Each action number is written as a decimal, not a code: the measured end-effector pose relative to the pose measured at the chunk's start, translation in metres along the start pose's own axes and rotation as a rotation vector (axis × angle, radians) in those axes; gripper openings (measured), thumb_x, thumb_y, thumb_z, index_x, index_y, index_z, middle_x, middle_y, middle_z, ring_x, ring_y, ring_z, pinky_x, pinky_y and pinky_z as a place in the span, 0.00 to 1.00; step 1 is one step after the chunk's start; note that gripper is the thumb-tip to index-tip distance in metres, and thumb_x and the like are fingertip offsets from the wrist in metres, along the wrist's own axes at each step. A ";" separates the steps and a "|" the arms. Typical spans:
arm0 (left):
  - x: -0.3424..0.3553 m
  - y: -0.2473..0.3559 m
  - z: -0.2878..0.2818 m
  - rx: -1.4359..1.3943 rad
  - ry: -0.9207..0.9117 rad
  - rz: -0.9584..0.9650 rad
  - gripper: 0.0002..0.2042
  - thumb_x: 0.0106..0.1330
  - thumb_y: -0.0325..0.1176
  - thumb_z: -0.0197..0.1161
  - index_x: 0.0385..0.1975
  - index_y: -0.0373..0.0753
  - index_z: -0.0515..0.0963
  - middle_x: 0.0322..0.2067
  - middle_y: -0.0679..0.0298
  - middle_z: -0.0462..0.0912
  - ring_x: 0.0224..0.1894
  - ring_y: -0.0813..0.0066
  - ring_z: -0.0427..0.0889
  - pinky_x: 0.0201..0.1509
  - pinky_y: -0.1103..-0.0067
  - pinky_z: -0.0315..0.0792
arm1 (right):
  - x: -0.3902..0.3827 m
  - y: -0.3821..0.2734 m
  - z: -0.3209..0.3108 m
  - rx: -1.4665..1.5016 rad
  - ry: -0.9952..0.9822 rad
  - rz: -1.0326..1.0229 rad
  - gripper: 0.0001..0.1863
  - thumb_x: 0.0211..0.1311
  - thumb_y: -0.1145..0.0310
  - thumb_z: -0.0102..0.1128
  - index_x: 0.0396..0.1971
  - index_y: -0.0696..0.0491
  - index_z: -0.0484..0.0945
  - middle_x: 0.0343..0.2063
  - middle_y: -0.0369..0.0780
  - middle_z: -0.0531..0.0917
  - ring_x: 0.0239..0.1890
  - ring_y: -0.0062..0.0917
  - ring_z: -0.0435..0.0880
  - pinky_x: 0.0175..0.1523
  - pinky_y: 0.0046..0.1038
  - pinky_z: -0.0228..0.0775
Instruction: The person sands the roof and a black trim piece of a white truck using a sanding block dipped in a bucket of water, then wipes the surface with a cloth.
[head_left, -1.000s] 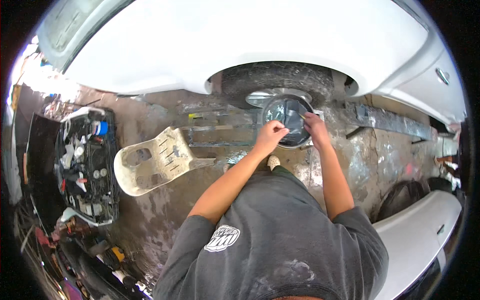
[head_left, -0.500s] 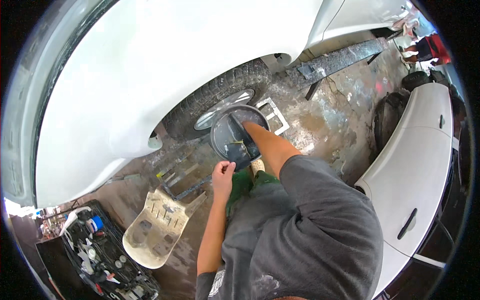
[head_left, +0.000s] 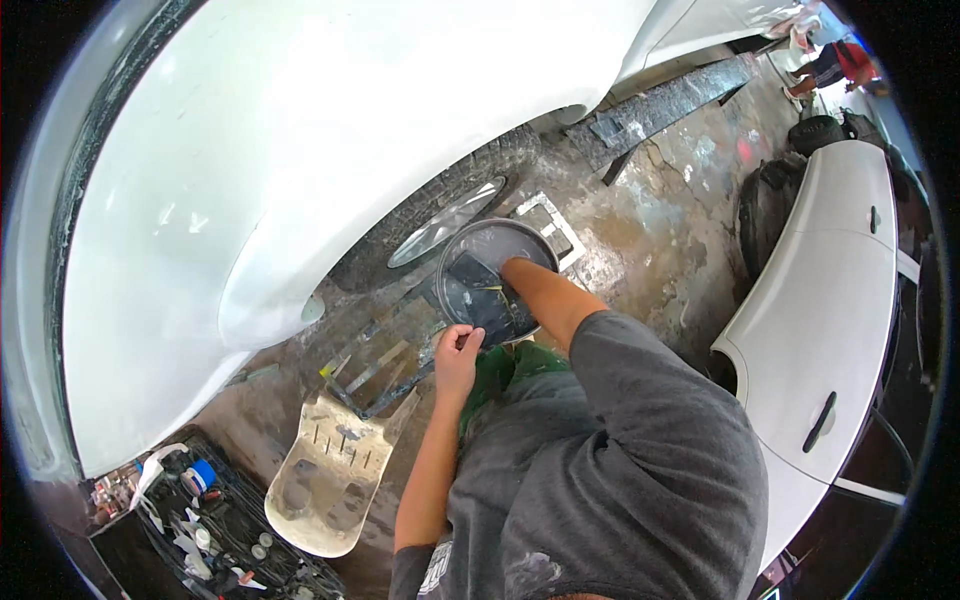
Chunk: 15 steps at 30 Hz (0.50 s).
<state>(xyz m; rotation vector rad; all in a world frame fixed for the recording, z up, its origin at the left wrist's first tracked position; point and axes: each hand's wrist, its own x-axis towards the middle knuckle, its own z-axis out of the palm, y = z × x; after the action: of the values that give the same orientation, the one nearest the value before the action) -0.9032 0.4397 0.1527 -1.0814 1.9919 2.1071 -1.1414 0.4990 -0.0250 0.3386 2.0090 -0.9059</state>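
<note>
A round dark bucket (head_left: 556, 262) stands beside the car wheel, its inside dark and wet-looking. Over its near side lies a thin black sheet (head_left: 496, 316), which looks like sandpaper, with a pale torn edge. My left hand (head_left: 460, 350) is closed in a pinch at the sheet's near corner, by the bucket rim. My right hand (head_left: 512, 272) reaches down inside the bucket, next to another flat dark piece (head_left: 474, 270). Its fingers are hidden, so what it holds does not show.
A white car body (head_left: 300, 130) with its tyre (head_left: 440, 185) fills the far left. Around me are a cream plastic seat (head_left: 325, 480), a cluttered black tray (head_left: 225, 520), a white frame (head_left: 560, 230), a grey bench (head_left: 670, 110) and another white car (head_left: 830, 290). A person (head_left: 840, 65) stands far right.
The view has shifted slightly. My right hand has sunk lower in the bucket, and the flat dark piece beside it lies flatter. My left hand keeps its pinch at the near rim.
</note>
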 end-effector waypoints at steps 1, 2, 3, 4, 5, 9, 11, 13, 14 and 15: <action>0.004 0.001 0.000 0.051 -0.016 0.020 0.09 0.69 0.36 0.67 0.37 0.36 0.79 0.29 0.71 0.78 0.31 0.85 0.76 0.38 0.83 0.74 | -0.002 -0.001 -0.004 -0.047 -0.008 -0.003 0.16 0.65 0.71 0.53 0.49 0.59 0.79 0.42 0.50 0.84 0.34 0.39 0.84 0.35 0.42 0.78; 0.006 0.003 0.000 0.102 -0.032 0.041 0.09 0.69 0.35 0.67 0.38 0.36 0.79 0.29 0.71 0.78 0.31 0.85 0.76 0.37 0.83 0.75 | -0.004 -0.001 -0.010 -0.125 -0.022 -0.004 0.16 0.64 0.71 0.53 0.50 0.59 0.79 0.42 0.50 0.84 0.33 0.39 0.84 0.34 0.42 0.78; 0.007 0.003 0.002 0.103 -0.036 0.040 0.09 0.69 0.35 0.67 0.38 0.36 0.79 0.29 0.71 0.78 0.31 0.85 0.76 0.37 0.83 0.75 | -0.008 0.002 -0.013 -0.206 -0.039 -0.001 0.16 0.64 0.71 0.53 0.50 0.59 0.79 0.42 0.50 0.85 0.33 0.39 0.84 0.33 0.42 0.78; 0.008 0.006 0.004 0.051 -0.020 0.025 0.09 0.70 0.36 0.67 0.38 0.36 0.79 0.29 0.71 0.78 0.31 0.85 0.76 0.37 0.82 0.75 | -0.011 0.002 -0.018 -0.285 -0.058 -0.002 0.16 0.64 0.72 0.53 0.50 0.58 0.79 0.42 0.50 0.85 0.32 0.39 0.85 0.33 0.42 0.78; 0.009 0.008 0.007 -0.002 -0.005 0.009 0.09 0.70 0.36 0.67 0.38 0.36 0.79 0.30 0.71 0.79 0.31 0.86 0.76 0.36 0.82 0.76 | -0.014 0.004 -0.024 -0.382 -0.080 0.001 0.16 0.64 0.72 0.53 0.51 0.58 0.79 0.42 0.50 0.85 0.32 0.39 0.85 0.32 0.42 0.78; 0.009 0.021 0.015 -0.045 0.032 0.042 0.09 0.71 0.36 0.65 0.37 0.35 0.79 0.28 0.70 0.79 0.29 0.85 0.75 0.35 0.83 0.72 | -0.031 0.015 -0.043 -0.691 -0.195 0.009 0.17 0.64 0.73 0.53 0.52 0.58 0.78 0.42 0.51 0.85 0.30 0.40 0.86 0.30 0.41 0.79; 0.004 0.033 0.017 -0.021 0.049 0.028 0.10 0.71 0.36 0.66 0.38 0.36 0.79 0.29 0.71 0.79 0.30 0.85 0.76 0.35 0.82 0.74 | -0.041 0.015 -0.049 -0.739 -0.235 -0.013 0.18 0.64 0.73 0.53 0.53 0.58 0.78 0.42 0.51 0.85 0.30 0.40 0.86 0.28 0.41 0.79; 0.000 0.036 0.020 -0.106 0.061 0.018 0.10 0.71 0.37 0.66 0.39 0.36 0.78 0.31 0.72 0.78 0.31 0.84 0.77 0.36 0.82 0.74 | -0.053 0.011 -0.059 -0.720 -0.256 -0.047 0.18 0.63 0.74 0.53 0.53 0.58 0.78 0.42 0.51 0.85 0.29 0.41 0.86 0.27 0.41 0.80; -0.001 0.036 0.021 -0.106 0.076 0.026 0.10 0.71 0.37 0.66 0.39 0.36 0.78 0.31 0.72 0.78 0.31 0.84 0.77 0.36 0.82 0.74 | -0.062 0.006 -0.065 -0.631 -0.253 -0.070 0.18 0.63 0.74 0.53 0.54 0.58 0.77 0.42 0.51 0.85 0.29 0.41 0.87 0.26 0.41 0.80; -0.003 0.036 0.023 -0.132 0.112 0.047 0.09 0.71 0.36 0.66 0.39 0.36 0.78 0.31 0.72 0.78 0.32 0.85 0.76 0.37 0.82 0.75 | -0.072 0.003 -0.071 -0.518 -0.253 -0.095 0.19 0.63 0.74 0.54 0.54 0.58 0.77 0.42 0.51 0.85 0.28 0.41 0.87 0.26 0.41 0.80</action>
<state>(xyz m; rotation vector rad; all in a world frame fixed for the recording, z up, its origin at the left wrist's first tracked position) -0.9285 0.4550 0.1833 -1.2103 1.9677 2.2789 -1.1414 0.5587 0.0566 -0.1550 1.9478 -0.4293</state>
